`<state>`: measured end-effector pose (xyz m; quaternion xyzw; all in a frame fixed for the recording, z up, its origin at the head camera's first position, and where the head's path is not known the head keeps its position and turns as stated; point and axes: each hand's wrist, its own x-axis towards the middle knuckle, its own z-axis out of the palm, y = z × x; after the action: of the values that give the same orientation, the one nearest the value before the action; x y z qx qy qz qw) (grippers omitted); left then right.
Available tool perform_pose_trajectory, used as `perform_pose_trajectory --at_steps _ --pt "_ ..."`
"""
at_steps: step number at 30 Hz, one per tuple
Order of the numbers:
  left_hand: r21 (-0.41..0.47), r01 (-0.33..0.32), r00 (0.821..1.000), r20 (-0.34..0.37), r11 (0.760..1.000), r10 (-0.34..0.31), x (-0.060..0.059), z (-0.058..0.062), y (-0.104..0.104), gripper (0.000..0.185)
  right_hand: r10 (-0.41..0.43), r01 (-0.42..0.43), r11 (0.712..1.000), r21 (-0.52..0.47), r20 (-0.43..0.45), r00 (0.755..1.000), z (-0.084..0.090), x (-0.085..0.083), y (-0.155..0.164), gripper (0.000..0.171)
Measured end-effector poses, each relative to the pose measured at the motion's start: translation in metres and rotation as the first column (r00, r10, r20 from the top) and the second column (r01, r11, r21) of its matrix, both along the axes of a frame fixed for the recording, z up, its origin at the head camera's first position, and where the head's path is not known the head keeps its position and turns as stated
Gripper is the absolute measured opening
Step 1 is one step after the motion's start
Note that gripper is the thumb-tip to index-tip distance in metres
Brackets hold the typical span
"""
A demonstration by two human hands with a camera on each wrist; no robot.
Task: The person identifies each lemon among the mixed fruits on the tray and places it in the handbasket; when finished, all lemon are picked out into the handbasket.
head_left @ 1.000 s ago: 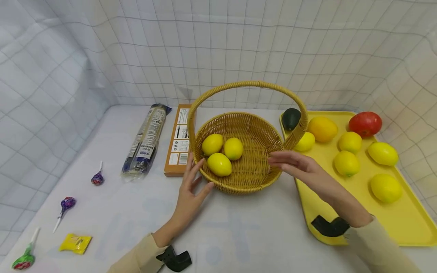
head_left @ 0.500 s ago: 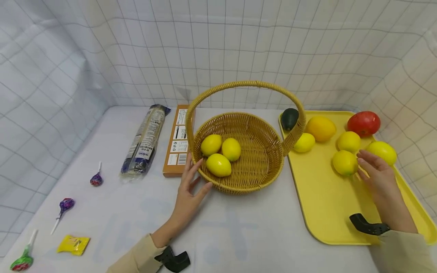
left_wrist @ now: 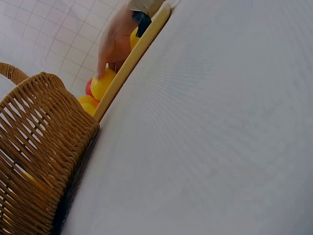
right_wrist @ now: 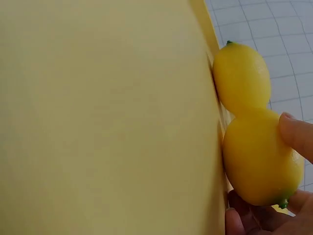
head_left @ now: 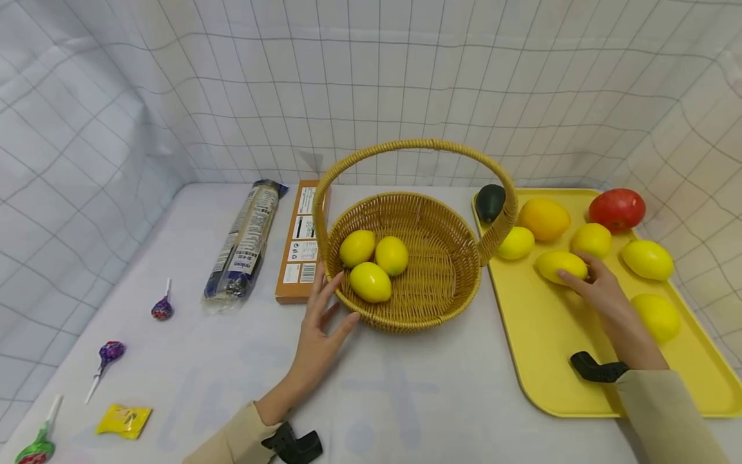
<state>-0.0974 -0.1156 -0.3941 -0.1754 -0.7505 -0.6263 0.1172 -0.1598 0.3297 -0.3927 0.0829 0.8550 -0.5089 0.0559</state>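
Observation:
On the yellow tray (head_left: 556,367) my right hand (head_left: 608,299) pinches a lemon (head_left: 561,267) between thumb and fingers. The right wrist view has the thumb (right_wrist: 299,134) on one side of this lemon, the fingers on the other, and a second lemon (right_wrist: 242,78) beyond it. My left hand (head_left: 319,332) rests with spread, relaxed fingers against the left front of the wicker basket (head_left: 400,322). Three lemons (head_left: 371,282) lie in the basket's left half. Its wicker side (left_wrist: 44,142) fills the left of the left wrist view.
The tall basket handle (head_left: 429,144) arches above. Other lemons, an orange-yellow fruit (head_left: 543,219), a red fruit (head_left: 617,210) and a dark green one (head_left: 490,203) lie on the tray. Left are an orange box (head_left: 298,258), a clear packet (head_left: 246,238), lollipops (head_left: 162,308) and yellow candy (head_left: 124,421).
My right hand has moved from the basket's right rim to the tray and taken hold of a lemon, which is now turned and shifted left. The left hand stays at the basket.

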Motion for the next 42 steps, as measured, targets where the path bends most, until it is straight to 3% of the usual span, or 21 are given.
perform_pose_trajectory --at_steps 4,7,9,11,13,16,18,24,27,30,34,36,38,39,42 --pt "0.009 -0.003 1.000 0.005 1.000 0.003 0.000 -0.002 0.000 0.061 -0.039 0.038 0.999 -0.039 -0.008 0.999 -0.003 -0.005 -0.005 0.071" --pt "0.019 0.003 1.000 0.008 1.000 -0.003 0.000 -0.002 0.001 0.060 -0.035 0.029 0.973 -0.230 -0.021 0.999 -0.002 0.001 -0.006 0.056" --pt "0.021 0.007 1.000 0.010 1.000 -0.007 0.000 -0.002 0.001 0.060 0.014 -0.035 0.915 -0.401 -0.056 0.998 0.004 0.009 -0.009 0.043" --pt "0.015 0.005 1.000 0.010 1.000 -0.005 -0.001 -0.001 0.001 0.060 0.134 -0.176 0.842 -0.510 -0.118 0.984 0.013 0.018 -0.015 0.037" --pt "0.010 -0.001 1.000 0.008 1.000 0.001 -0.001 0.000 0.000 0.060 0.290 -0.348 0.771 -0.533 -0.193 0.937 0.024 0.025 -0.028 0.036" --pt "0.004 -0.009 1.000 0.000 1.000 0.009 -0.001 0.001 -0.001 0.061 0.485 -0.545 0.701 -0.460 -0.254 0.837 0.042 0.031 -0.060 0.041" --pt "0.005 -0.012 1.000 -0.003 1.000 0.012 -0.001 0.001 -0.001 0.061 0.549 -0.601 0.679 -0.422 -0.252 0.797 0.050 0.030 -0.087 0.043" --pt "0.016 -0.007 1.000 -0.002 1.000 0.007 -0.001 0.000 0.000 0.061 0.613 -0.620 0.725 -0.298 -0.131 0.779 0.054 0.001 -0.159 0.050" --pt "0.018 -0.001 1.000 -0.010 1.000 0.001 0.000 0.001 0.001 0.062 0.666 -0.666 0.711 -0.227 -0.089 0.741 0.051 -0.017 -0.177 0.051" --pt "0.020 0.003 1.000 -0.011 1.000 -0.003 0.000 0.002 0.001 0.062 0.745 -0.741 0.652 -0.161 -0.042 0.665 0.049 -0.030 -0.185 0.050" --pt "0.017 0.007 1.000 -0.004 1.000 -0.007 0.000 0.001 0.002 0.062 0.842 -0.836 0.538 -0.106 0.024 0.539 0.046 -0.036 -0.189 0.048" --pt "0.015 0.006 1.000 -0.004 1.000 -0.006 -0.001 -0.002 0.001 0.063 0.866 -0.859 0.501 -0.103 0.048 0.499 0.044 -0.036 -0.192 0.048" --pt "0.011 0.001 1.000 -0.007 1.000 -0.001 -0.003 -0.007 -0.001 0.064 0.871 -0.864 0.491 -0.109 0.056 0.488 0.042 -0.037 -0.197 0.047" --pt "0.008 -0.002 1.000 -0.005 1.000 0.002 -0.004 -0.011 -0.002 0.065 0.867 -0.861 0.498 -0.107 0.057 0.494 0.041 -0.037 -0.199 0.047" --pt "0.004 -0.007 1.000 -0.008 1.000 0.007 -0.009 -0.022 -0.005 0.065 0.843 -0.841 0.538 -0.061 0.037 0.537 0.038 -0.035 -0.207 0.046"
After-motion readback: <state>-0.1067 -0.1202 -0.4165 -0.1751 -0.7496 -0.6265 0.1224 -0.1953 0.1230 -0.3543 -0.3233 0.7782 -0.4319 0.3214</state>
